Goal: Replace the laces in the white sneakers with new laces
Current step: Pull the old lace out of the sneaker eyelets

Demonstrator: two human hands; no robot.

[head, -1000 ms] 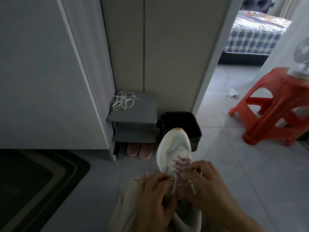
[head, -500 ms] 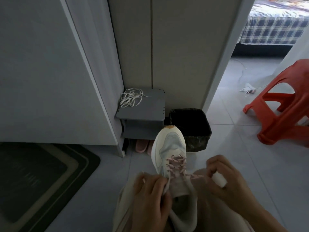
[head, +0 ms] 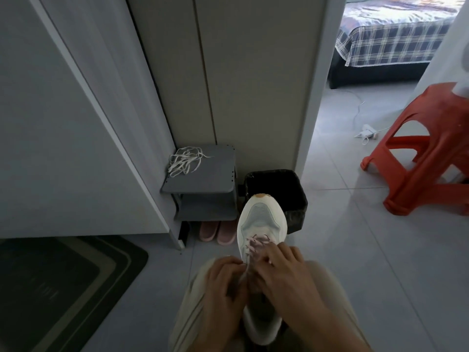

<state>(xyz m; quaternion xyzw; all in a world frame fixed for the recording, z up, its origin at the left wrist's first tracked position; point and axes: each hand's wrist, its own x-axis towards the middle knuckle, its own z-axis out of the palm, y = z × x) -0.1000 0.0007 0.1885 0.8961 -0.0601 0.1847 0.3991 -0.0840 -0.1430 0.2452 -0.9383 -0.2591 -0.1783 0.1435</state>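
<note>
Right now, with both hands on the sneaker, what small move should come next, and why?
Probably thread the pink lace into the next eyelet up: it crosses the toe-side rows of the sneaker, the left hand pinches a strand, and the right hand sits at the crossings.

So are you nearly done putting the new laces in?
Partway. The white laces on the shelf look like old ones. The pink lace crosses the sneaker's front eyelets; the left hand holds a strand, the right hand touches the crossings. The top rows seem left.

A tangle of white laces point(head: 185, 160) lay atop the grey shelf unit point(head: 210, 179). The tiled floor point(head: 355, 250) bore a black bin point(head: 269, 172), a red stool point(head: 429, 153) and, seemingly, pink slippers point(head: 218, 231).
</note>
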